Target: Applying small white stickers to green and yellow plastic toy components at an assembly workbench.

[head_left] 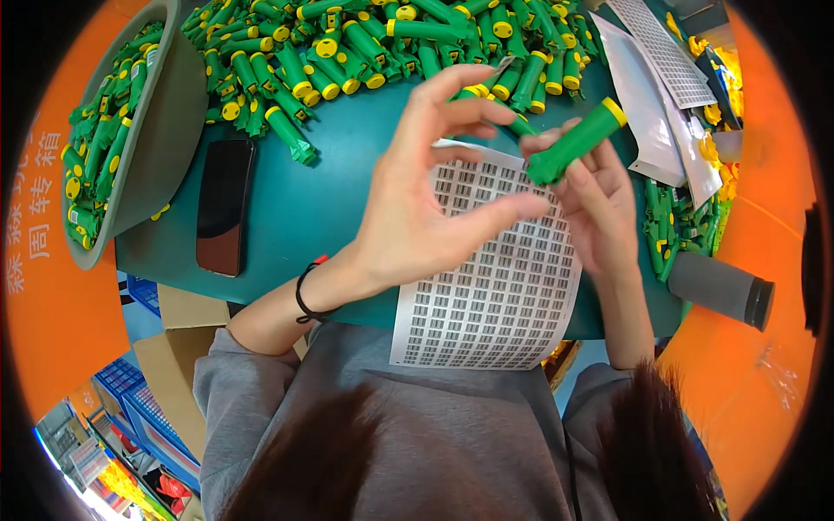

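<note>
A green plastic tube with a yellow end cap (580,139) is held up in my right hand (599,204), its capped end pointing up and right. Fingers and thumb close round its lower part. My left hand (426,191) is raised to the left of it, fingers curved and well apart from the thumb. What looks like a small grey label (505,64) clings to the left index fingertip. Beneath both hands lies a white sheet of small printed labels (486,295), its near end hanging over the table edge toward my lap.
A heap of similar green tubes (347,52) covers the far side of the green table (321,191). A grey tub (161,139) holds more on the left, near a black phone (226,208). At right are white sheets (651,122) and a grey bottle (721,289).
</note>
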The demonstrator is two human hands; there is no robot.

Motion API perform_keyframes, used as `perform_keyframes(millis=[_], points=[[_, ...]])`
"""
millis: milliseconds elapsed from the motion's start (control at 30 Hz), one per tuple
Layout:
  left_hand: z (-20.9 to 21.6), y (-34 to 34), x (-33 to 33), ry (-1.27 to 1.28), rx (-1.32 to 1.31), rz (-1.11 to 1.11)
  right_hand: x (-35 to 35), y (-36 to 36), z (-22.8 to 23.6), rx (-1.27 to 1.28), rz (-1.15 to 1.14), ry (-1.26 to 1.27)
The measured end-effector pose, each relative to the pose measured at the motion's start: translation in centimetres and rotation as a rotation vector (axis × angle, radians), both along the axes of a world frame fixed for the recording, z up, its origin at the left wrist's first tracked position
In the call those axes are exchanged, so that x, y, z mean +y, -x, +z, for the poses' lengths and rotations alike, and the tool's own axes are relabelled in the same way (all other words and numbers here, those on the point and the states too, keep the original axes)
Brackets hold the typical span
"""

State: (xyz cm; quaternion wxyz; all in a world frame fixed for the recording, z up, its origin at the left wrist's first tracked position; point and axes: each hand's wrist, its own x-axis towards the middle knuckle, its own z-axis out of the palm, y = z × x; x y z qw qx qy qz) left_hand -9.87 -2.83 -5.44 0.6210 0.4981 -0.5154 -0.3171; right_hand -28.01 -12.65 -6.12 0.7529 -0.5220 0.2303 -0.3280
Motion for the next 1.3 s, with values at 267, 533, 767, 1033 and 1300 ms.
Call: perform_keyframes(millis=[267,533,767,1033,1300], points=[[-1.2,-0.6,1.0,-0.019,-0.136,-0.094,1.5,0.0,-1.4,-0.089,0.036,0.085],[-1.2,-0.2,0.6,-0.008,-0.014,-0.034,2.1,-0.1,-0.4,0.084,0.007,0.159],[0.3,-1.9,0.6,0.107,-0.310,0.059,1.9,0.6,-1.1,0.014,-0.099,0.214],[1.3,-0.8,0.1,-0.020,-0.263,-0.108,2.3,0.6,-1.5,0.061,-0.087,0.314],[1.7,-1.1,0.0,-0.078,-0.309,-0.139,2.1,0.7,-1.5,0.067,-0.062,0.383]])
